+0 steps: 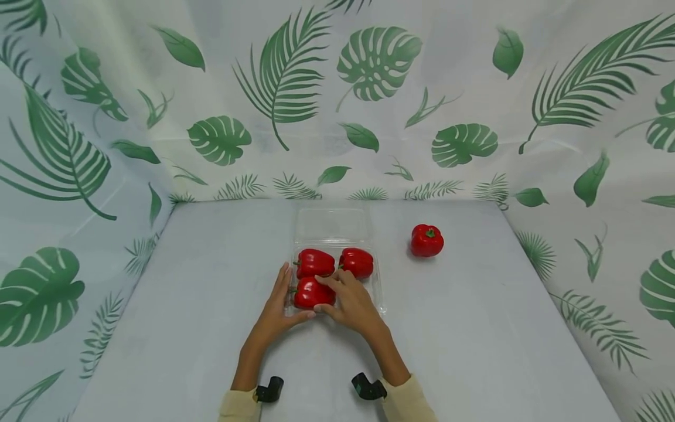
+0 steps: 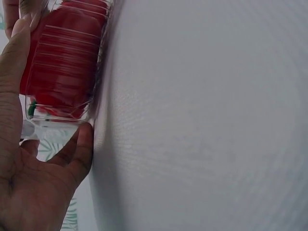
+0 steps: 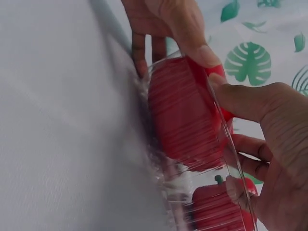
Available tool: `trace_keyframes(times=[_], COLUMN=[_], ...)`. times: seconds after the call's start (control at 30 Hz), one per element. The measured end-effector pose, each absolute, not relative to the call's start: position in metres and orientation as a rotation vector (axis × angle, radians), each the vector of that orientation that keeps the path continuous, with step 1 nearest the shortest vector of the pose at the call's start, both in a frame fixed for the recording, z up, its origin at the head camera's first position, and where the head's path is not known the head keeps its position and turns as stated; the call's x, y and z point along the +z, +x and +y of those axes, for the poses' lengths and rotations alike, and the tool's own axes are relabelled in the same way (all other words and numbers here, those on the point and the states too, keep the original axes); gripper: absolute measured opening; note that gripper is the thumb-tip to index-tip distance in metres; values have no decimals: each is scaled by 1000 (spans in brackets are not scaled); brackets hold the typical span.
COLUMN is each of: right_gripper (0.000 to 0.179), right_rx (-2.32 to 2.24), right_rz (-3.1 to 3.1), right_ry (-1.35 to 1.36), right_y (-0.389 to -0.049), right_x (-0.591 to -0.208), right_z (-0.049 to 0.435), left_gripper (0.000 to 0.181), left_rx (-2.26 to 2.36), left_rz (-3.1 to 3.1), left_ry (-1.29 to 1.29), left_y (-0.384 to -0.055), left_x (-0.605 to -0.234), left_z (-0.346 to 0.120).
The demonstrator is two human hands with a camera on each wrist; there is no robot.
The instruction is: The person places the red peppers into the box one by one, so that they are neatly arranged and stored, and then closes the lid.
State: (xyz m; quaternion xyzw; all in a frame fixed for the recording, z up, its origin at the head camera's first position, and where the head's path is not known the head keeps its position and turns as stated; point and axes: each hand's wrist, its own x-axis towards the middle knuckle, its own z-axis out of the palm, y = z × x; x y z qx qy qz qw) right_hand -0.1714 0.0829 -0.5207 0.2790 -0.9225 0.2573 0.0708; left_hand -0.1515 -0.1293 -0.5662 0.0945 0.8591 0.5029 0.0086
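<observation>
A clear plastic clamshell container (image 1: 377, 293) lies with its lid folded back, holding three red bell peppers. The front-left bell pepper (image 1: 311, 294) lies on its side, and my right hand (image 1: 354, 305) grips it with curled fingers on top and the thumb at its near side. Behind it lies another bell pepper (image 1: 315, 262), with a third bell pepper (image 1: 357, 261) to the right. My left hand (image 1: 276, 308) rests at the container's near-left corner, fingers fairly straight along the left side and thumb by the front wall. In the left wrist view, its fingertips touch the container wall.
A loose red bell pepper (image 1: 427, 241) stands on the white table (image 1: 464, 328), right of the container. The transparent lid (image 1: 333, 225) lies toward the back. A leaf-printed curtain (image 1: 401, 146) borders the table at the back and sides.
</observation>
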Motion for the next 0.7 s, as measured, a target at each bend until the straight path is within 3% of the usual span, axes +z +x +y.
trace_keyframes(times=[0.7], right_gripper=[63], right_rx=[942], right_rz=[-2773], right_ry=[735], right_y=[-162], right_x=[-524], right_z=[93], left_gripper=[110], left_rx=[1558], left_rz=[2720], left_ry=[280], left_y=[-150], left_x=[-565], left_z=[-127])
